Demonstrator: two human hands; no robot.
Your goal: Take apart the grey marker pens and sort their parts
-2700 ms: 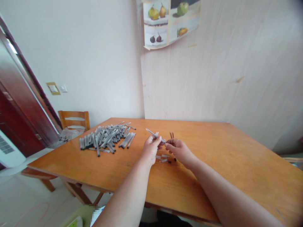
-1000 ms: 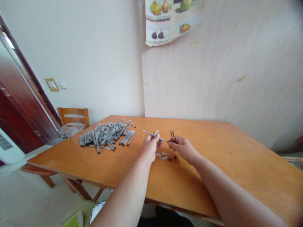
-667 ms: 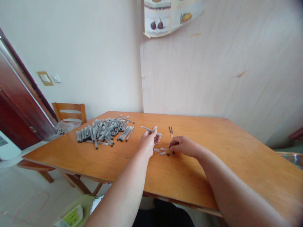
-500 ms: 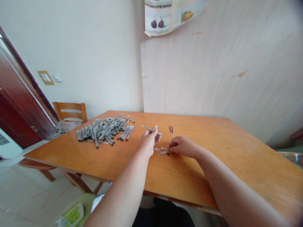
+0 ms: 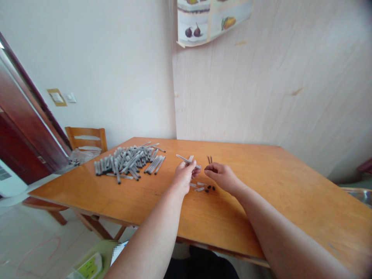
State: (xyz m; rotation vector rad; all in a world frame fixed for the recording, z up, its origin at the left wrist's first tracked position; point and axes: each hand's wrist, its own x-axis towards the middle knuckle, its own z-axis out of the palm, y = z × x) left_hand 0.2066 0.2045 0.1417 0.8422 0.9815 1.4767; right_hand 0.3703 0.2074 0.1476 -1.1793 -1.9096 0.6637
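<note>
Left hand [image 5: 184,174]: gripping one gray pen [image 5: 186,159], far end toward ten o'clock; could slip, held only mid-length. Right hand [image 5: 222,173], at three o'clock from it: fingers curled; cannot tell whether closed on anything. Black plugs [image 5: 209,187], at its eight o'clock: liable to roll if brushed. Dark rods [image 5: 209,159], at its ten o'clock: lower ends hidden.

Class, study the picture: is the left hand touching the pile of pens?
Apart. The head view shows a strip of tabletop between the left hand and the pile of pens.
</note>
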